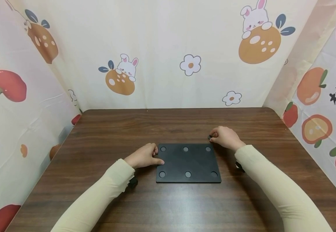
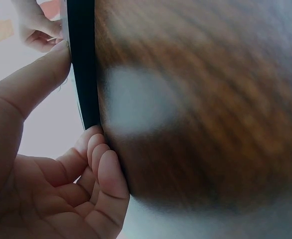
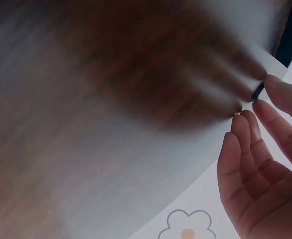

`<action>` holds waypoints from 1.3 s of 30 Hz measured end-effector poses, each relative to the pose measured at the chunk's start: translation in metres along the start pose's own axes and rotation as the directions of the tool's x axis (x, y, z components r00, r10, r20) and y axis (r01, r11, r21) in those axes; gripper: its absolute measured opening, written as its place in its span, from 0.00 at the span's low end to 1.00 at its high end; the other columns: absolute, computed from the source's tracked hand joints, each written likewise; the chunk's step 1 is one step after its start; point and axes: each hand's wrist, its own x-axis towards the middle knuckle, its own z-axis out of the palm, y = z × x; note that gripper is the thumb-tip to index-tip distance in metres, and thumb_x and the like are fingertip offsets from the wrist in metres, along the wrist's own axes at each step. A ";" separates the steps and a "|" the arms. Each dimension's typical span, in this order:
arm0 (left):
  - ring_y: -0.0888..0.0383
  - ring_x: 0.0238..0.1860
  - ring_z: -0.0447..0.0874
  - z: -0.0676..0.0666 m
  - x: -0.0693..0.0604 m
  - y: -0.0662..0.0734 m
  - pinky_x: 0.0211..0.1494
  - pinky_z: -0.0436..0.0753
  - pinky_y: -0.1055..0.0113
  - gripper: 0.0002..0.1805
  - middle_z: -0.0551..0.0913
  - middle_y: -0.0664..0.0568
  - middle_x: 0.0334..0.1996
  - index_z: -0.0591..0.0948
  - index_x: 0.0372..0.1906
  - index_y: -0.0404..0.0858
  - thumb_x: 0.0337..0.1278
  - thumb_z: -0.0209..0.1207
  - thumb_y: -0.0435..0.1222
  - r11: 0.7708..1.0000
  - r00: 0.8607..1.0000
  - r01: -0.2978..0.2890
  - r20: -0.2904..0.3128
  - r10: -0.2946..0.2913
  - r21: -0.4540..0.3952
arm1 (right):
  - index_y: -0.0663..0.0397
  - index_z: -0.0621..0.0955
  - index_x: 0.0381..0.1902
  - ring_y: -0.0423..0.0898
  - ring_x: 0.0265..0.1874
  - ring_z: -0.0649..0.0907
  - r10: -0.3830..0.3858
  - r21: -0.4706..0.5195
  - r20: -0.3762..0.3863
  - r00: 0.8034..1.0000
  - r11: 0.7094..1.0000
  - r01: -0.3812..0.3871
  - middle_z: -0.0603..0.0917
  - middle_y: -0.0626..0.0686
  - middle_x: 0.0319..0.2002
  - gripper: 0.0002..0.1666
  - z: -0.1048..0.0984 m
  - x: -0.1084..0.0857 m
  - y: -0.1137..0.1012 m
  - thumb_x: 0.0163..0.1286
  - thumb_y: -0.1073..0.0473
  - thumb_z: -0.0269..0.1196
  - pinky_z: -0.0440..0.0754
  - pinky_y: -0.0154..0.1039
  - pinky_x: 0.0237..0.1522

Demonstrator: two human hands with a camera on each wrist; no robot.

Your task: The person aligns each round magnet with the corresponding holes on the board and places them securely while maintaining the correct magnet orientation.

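A thin black rectangular board (image 1: 188,162) lies flat on the table, with several round recesses near its long edges. My left hand (image 1: 144,156) holds the board at its left edge. In the left wrist view, the thumb (image 2: 44,74) lies on the top face and the curled fingers (image 2: 111,174) touch the side. Beyond the board's far right corner, my right hand (image 1: 225,137) pinches a small black disc (image 1: 209,137) between thumb and fingertip. The right wrist view shows that disc (image 3: 257,92) edge-on, close to the tabletop, the other fingers curved beside it. Whether it touches the table I cannot tell.
The brown wood-grain table (image 1: 112,125) extends around the board on all sides. Patterned curtains (image 1: 162,38) with rabbits, flowers and fruit hang behind the table and along both sides. A small dark device (image 1: 133,182) is strapped under the left wrist.
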 end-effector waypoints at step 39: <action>0.56 0.35 0.68 0.001 0.001 -0.001 0.38 0.69 0.63 0.23 0.71 0.48 0.35 0.72 0.38 0.37 0.51 0.72 0.47 1.000 1.000 -0.006 -0.005 0.005 -0.017 | 0.55 0.87 0.43 0.48 0.33 0.81 -0.043 -0.066 -0.017 0.999 0.997 0.042 0.85 0.54 0.36 0.11 0.002 0.001 0.003 0.64 0.57 0.67 0.79 0.49 0.39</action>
